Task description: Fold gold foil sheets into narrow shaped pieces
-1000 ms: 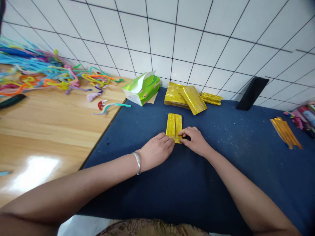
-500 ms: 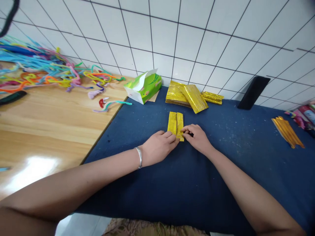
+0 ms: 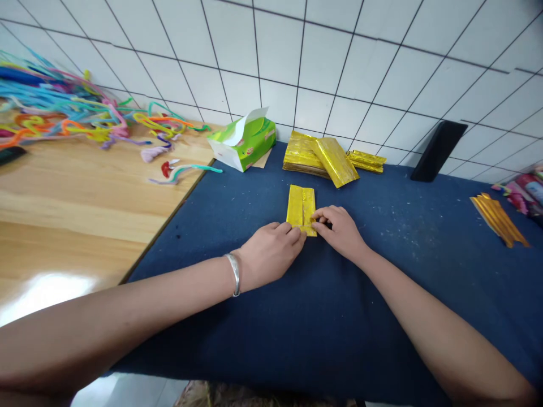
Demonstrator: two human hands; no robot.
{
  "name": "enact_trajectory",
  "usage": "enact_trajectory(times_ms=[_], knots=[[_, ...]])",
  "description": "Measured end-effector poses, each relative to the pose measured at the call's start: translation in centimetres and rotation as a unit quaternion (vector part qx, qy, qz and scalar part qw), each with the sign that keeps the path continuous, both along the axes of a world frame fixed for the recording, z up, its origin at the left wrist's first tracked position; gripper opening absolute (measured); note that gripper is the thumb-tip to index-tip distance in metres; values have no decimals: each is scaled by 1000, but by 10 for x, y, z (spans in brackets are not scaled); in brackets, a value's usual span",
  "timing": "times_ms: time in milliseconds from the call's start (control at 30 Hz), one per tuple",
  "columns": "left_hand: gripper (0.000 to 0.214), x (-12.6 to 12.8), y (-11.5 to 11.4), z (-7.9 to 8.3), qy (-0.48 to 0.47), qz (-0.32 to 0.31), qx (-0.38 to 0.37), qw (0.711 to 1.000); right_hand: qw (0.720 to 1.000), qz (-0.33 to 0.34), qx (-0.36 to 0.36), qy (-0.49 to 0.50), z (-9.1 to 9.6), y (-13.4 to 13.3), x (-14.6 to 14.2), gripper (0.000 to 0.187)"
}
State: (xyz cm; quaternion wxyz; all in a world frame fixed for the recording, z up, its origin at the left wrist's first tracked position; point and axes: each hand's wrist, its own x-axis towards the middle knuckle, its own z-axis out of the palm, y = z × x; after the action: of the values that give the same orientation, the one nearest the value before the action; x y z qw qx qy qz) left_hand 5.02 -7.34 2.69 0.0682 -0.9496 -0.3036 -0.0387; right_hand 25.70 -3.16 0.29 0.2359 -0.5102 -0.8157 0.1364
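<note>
A folded gold foil paper (image 3: 300, 204) lies on the blue cloth (image 3: 297, 316) with its two long edges folded toward the middle. My left hand (image 3: 271, 251), with a silver bangle on the wrist, presses curled fingers on the paper's near left corner. My right hand (image 3: 341, 232) pinches the near right corner with its fingers closed. Both hands touch the paper at its near end.
A stack of gold foil sheets (image 3: 320, 159) lies behind the paper. A green tissue box (image 3: 242, 140) stands at the cloth's far left corner. Coloured pipe cleaners (image 3: 76, 113) cover the wooden table (image 3: 63, 215). A black phone (image 3: 439, 150) leans on the tiled wall; folded gold pieces (image 3: 500, 219) lie right.
The hands stay on the paper's near end; the flaps now lie flatter and closer together. The view has shifted slightly.
</note>
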Motion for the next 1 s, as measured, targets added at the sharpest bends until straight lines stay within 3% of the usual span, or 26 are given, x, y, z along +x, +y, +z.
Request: enact_trajectory(times_ms=[267, 400, 567, 767, 1000], knots=[[42, -2, 2, -6, -41, 27, -2, 999, 999, -18, 12, 33, 0, -3, 3, 12], [46, -12, 20, -4, -48, 1, -40, 998, 997, -44, 49, 45, 2, -3, 4, 18], [35, -26, 50, -5, -79, -21, -84, 993, 989, -103, 92, 56, 0, -1, 7, 41], [28, -34, 67, -14, -122, -31, -97, 987, 991, -119, 38, 53, -4, 0, 8, 56], [22, -36, 69, -16, -134, 14, -82, 988, 989, -86, 33, 116, -2, -4, 5, 50]])
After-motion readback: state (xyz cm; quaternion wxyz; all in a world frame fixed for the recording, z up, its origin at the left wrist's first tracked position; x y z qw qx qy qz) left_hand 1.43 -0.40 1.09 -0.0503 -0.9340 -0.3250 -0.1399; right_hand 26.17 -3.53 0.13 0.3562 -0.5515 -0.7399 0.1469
